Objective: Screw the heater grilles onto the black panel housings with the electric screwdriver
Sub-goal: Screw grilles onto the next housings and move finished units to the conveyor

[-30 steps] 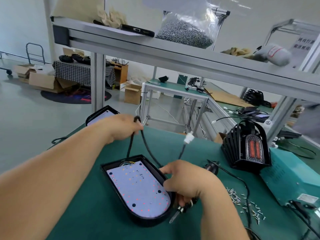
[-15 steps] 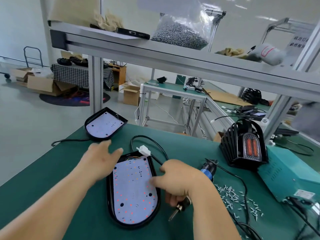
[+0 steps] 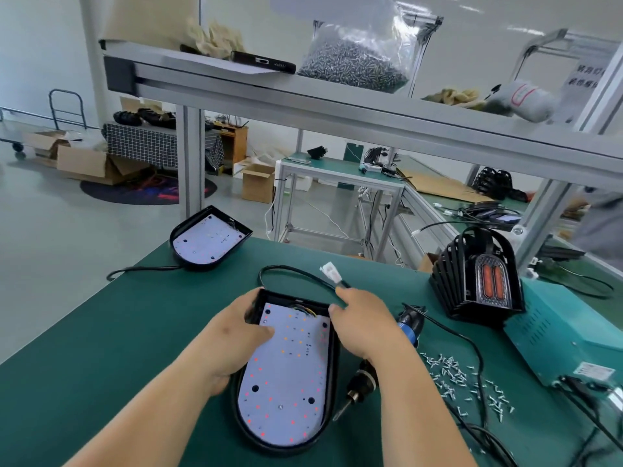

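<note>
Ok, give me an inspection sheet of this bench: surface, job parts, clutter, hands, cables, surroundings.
Surface: green mat covers the bench.
Job's things: near housing lies board-up between the hands; second housing at the far left corner; heater grille stands right, unattached; electric screwdriver under the right hand; loose screws scattered right.
Clutter: teal power box at the right edge; bag of screws and phone on the shelf.
Hands: left hand grips the near housing's top left corner; right hand touches its top right corner, hold on the screwdriver hidden.
Cables: connector lead loops behind the near housing; screwdriver cord crosses the screws.
Surroundings: cardboard boxes on the floor, another bench behind.
</note>
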A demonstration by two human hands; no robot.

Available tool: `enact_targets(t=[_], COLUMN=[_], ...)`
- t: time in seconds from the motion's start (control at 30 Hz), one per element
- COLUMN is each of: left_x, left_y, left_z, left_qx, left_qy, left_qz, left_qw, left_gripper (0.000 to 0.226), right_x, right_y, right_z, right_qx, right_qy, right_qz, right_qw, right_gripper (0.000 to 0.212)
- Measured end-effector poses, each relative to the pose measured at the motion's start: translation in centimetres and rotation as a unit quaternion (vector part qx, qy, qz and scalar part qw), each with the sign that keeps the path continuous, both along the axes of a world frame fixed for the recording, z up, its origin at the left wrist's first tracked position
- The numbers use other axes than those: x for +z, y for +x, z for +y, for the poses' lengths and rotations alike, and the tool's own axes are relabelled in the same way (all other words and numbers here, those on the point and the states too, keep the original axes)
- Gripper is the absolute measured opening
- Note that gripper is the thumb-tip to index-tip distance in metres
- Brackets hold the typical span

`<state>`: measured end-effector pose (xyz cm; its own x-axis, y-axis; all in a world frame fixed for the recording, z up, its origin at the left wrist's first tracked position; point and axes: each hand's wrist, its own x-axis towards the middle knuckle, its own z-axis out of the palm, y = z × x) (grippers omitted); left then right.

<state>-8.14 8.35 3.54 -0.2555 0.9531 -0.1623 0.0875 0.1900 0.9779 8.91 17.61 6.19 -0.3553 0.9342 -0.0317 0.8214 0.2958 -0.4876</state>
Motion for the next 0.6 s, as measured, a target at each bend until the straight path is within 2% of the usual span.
enact_targets(t=[0.13, 0.27, 0.33, 0.47, 0.53, 0.6], left_x=[-0.8, -1.0, -1.0, -1.2, -1.3, -1.5], left_y=[1.1, 0.8, 0.4, -0.2, -0.1, -0.1], left_z=[-0.4, -0.4, -0.3, 0.1, 0.1, 0.0], left_qx=[0.013, 0.035, 0.025, 0.005, -0.004, -0.005], left_qy=[-0.017, -0.067, -0.088, -0.085, -0.085, -0.075], left_qz=[0.014, -0.013, -0.05, -0.129, -0.13, -0.113], left_qw=[1.0, 0.997, 0.995, 0.988, 0.988, 0.991], left_gripper=[0.049, 0.048, 0.047, 0.036, 0.022, 0.017], right_x=[-0.7, -1.2, -1.3, -1.3, -1.4, -1.5], right_y=[0.4, 0.3, 0.1, 0.2, 0.2, 0.5], right_z=[1.0, 1.0, 1.0, 1.1, 1.0, 1.0], right_qx=[-0.043, -0.068, -0.085, -0.107, -0.116, -0.124], right_qy=[0.035, 0.047, 0.048, 0.02, 0.007, 0.017], right_qz=[0.004, 0.027, 0.046, 0.06, 0.052, 0.027], right_qw=[0.998, 0.996, 0.994, 0.992, 0.992, 0.992], right_gripper=[0.023, 0.037, 0.036, 0.055, 0.054, 0.045])
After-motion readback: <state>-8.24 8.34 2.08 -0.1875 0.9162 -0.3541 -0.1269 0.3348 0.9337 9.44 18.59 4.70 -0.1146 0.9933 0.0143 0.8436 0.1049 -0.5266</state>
